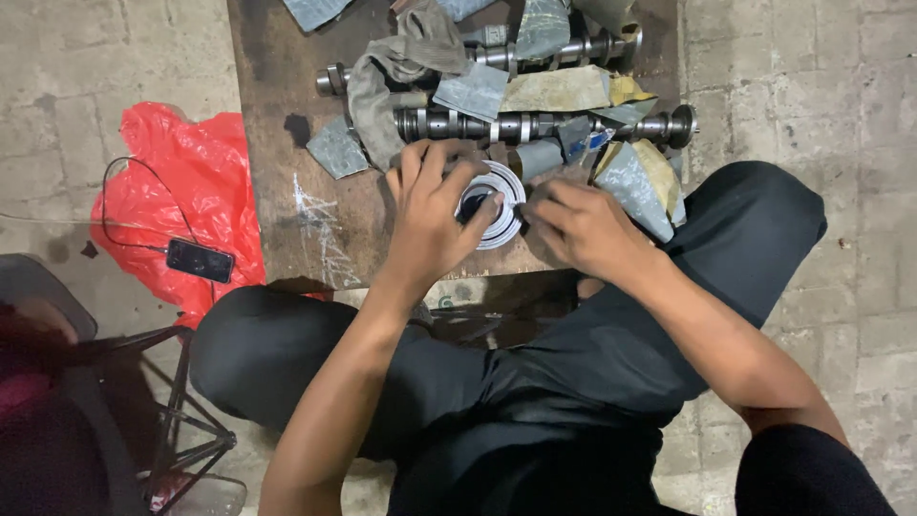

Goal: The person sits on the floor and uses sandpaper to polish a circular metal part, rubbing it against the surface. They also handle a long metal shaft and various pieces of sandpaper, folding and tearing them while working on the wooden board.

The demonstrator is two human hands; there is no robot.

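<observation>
Both hands' fingers clamp a round white tin (pixel 497 215) with dark contents.

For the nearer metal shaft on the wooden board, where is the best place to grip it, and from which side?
Probably the bare right end of the nearer metal shaft, beside its round end disc. Come from above, fingers across its axis: it lies flat on the wooden board, and sandpaper scraps and a grey rag crowd its middle and left.

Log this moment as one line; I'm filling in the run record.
left hand: holds tape roll | right hand: at roll's edge | camshafts: on wooden board beyond | phone: on red bag
</observation>
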